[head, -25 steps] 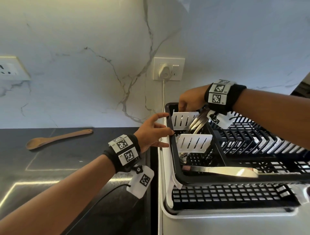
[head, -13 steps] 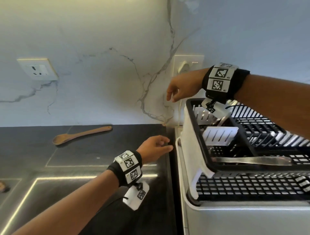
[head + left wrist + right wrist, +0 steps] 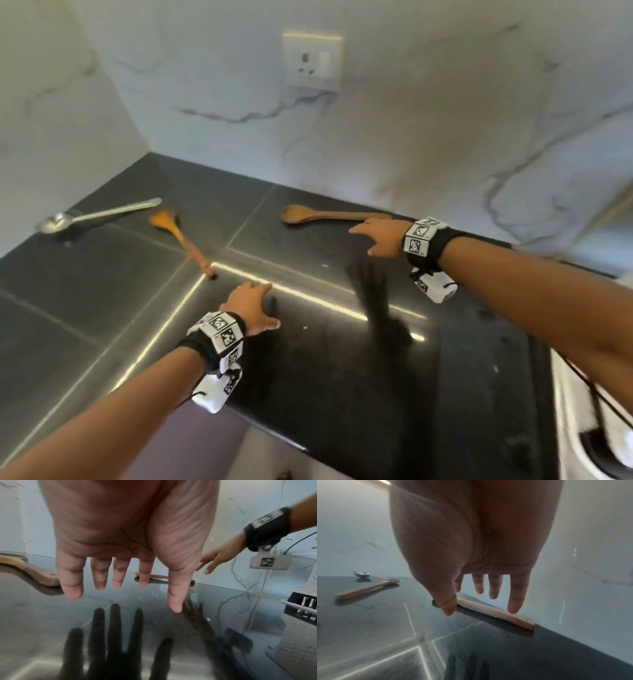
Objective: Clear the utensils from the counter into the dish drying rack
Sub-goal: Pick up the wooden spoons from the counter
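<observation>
With both hands empty and spread, we are reaching our right hand [image 3: 380, 236] over the wooden spoon [image 3: 329, 215] at 12 o'clock while our left hand [image 3: 251, 306] is hovering, risking the handle skidding across the glossy counter [image 3: 102, 308].

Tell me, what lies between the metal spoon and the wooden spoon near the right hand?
The wooden spatula lies between metal spoon and wooden spoon, in the head view.

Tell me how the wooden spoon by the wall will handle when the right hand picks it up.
The wooden spoon looks rigid, so it probably lifts as one piece. It lies flat on the glossy counter, so it may slide before the right hand gets fingers under it. Gripped at the handle end, the bowl end may dip a little.
</observation>
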Action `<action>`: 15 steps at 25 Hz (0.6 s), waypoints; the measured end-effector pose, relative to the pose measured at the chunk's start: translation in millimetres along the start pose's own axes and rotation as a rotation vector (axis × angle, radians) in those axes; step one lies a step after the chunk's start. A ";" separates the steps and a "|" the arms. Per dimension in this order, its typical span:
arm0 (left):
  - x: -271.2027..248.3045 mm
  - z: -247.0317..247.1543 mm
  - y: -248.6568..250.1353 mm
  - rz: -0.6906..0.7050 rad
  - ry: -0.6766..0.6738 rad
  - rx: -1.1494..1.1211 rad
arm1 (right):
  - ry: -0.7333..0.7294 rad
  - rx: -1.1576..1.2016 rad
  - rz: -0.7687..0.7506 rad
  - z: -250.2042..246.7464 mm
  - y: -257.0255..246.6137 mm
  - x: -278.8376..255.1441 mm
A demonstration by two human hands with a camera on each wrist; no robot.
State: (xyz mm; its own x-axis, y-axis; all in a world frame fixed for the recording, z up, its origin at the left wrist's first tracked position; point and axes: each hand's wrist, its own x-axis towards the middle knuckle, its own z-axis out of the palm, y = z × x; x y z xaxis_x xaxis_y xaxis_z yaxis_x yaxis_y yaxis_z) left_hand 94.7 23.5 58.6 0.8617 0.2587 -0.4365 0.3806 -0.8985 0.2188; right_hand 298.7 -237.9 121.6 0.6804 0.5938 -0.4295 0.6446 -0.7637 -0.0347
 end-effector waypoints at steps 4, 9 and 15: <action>7.1 4.8 -43.3 0.054 -0.016 -0.038 | 0.080 0.084 0.107 11.0 -11.5 87.5; 30.7 -26.5 -85.1 0.036 0.192 -0.258 | 0.103 0.073 0.201 20.2 -16.9 110.5; 95.2 -81.3 -144.3 -0.095 0.221 -0.293 | 0.179 0.148 0.198 43.4 -83.8 35.2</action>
State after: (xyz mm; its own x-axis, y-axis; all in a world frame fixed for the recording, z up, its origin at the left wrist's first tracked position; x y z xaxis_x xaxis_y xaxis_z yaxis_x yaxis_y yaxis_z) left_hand 149.1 206.7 56.4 0.8572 0.4354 -0.2749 0.5149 -0.7353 0.4407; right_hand 253.6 -163.9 70.2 0.8466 0.4550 -0.2761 0.4446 -0.8898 -0.1031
